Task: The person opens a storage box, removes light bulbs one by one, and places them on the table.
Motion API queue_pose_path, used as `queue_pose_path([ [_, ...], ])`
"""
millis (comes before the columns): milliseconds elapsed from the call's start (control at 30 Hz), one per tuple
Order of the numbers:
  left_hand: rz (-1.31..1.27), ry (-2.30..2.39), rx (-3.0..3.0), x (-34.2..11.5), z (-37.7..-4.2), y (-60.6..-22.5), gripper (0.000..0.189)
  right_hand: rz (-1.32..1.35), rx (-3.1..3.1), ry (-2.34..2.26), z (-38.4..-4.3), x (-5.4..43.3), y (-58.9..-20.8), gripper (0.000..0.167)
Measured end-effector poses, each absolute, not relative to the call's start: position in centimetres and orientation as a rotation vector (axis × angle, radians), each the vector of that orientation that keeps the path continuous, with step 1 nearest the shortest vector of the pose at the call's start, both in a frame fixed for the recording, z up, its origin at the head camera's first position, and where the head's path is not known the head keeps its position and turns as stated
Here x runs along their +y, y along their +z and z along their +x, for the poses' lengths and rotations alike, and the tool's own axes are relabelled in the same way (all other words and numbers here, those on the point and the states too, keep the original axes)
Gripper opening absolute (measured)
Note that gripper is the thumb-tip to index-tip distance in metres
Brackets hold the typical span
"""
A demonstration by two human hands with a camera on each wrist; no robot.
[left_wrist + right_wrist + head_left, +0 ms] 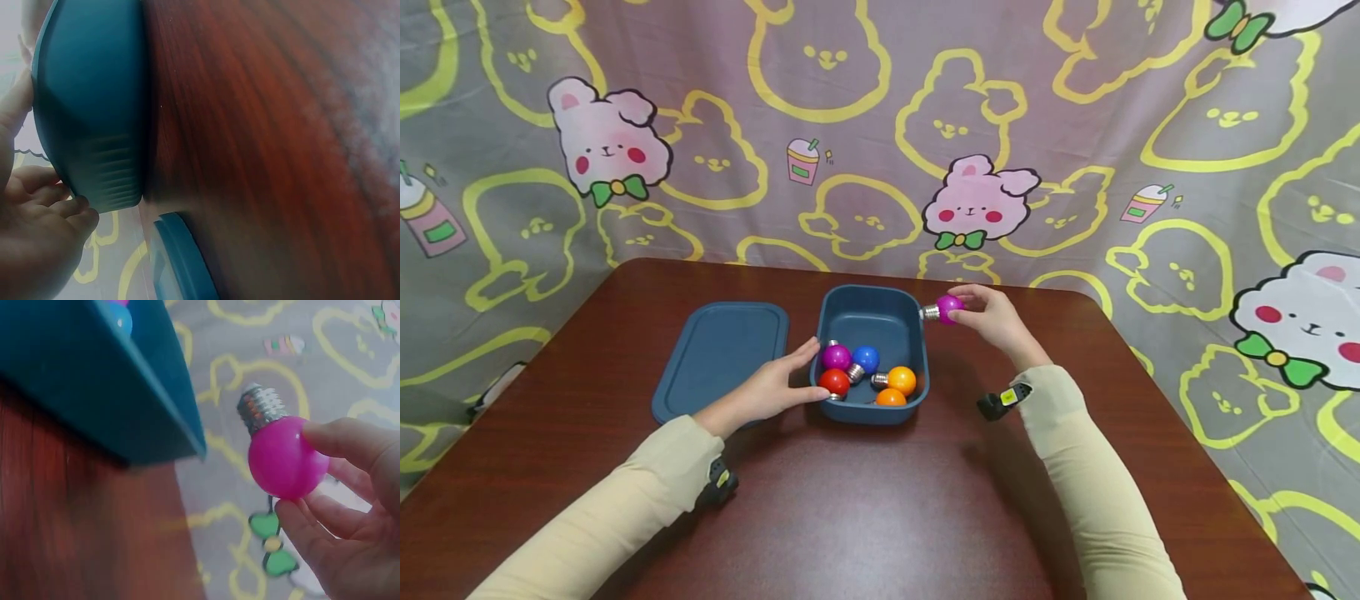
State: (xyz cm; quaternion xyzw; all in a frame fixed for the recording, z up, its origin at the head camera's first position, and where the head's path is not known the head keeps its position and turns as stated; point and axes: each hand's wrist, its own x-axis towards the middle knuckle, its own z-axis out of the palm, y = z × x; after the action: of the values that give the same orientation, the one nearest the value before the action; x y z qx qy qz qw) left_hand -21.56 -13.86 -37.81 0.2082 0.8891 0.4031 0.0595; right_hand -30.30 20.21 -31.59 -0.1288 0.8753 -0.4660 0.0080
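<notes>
My right hand point(988, 317) pinches a magenta light bulb point(287, 456) by its round globe, just outside the right rim of a blue box point(871, 414). The bulb's silver screw base points toward the box. On the box's left side, my left hand point(775, 387) holds the rim, thumb near the front corner and fingers farther back. In the left wrist view some of its fingers point(78, 215) curl against the outer wall. Inside lie a purple bulb point(836, 357), a blue bulb point(866, 359), a red bulb point(833, 382) and two orange bulbs point(902, 381), mostly toward the front.
A flat blue lid point(722, 354) lies left of the box, partly behind my left forearm. Everything stands on a dark brown wooden table point(865, 500). A cartoon-print curtain point(865, 167) hangs behind the table's far edge.
</notes>
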Motion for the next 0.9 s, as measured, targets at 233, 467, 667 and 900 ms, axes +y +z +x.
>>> queue_pose_path([
  [233,0.629,1.214,2.700,-13.9,-21.5,-37.8,0.084,-0.267,2.816,-1.511,-31.4,22.7,-33.7,0.037],
  [467,0.605,1.204,2.698,-13.8,-21.4,-37.6,0.084,-0.205,2.851,-1.512,-31.9,24.2,-35.7,0.037],
  [667,0.608,1.200,2.701,-13.8,-21.4,-37.5,0.084,-0.135,2.823,-1.507,-32.2,24.7,-37.1,0.037],
  [900,0.604,1.197,2.706,-13.8,-21.4,-37.7,0.085,-0.090,2.846,-1.465,-32.5,24.9,-38.6,0.035],
])
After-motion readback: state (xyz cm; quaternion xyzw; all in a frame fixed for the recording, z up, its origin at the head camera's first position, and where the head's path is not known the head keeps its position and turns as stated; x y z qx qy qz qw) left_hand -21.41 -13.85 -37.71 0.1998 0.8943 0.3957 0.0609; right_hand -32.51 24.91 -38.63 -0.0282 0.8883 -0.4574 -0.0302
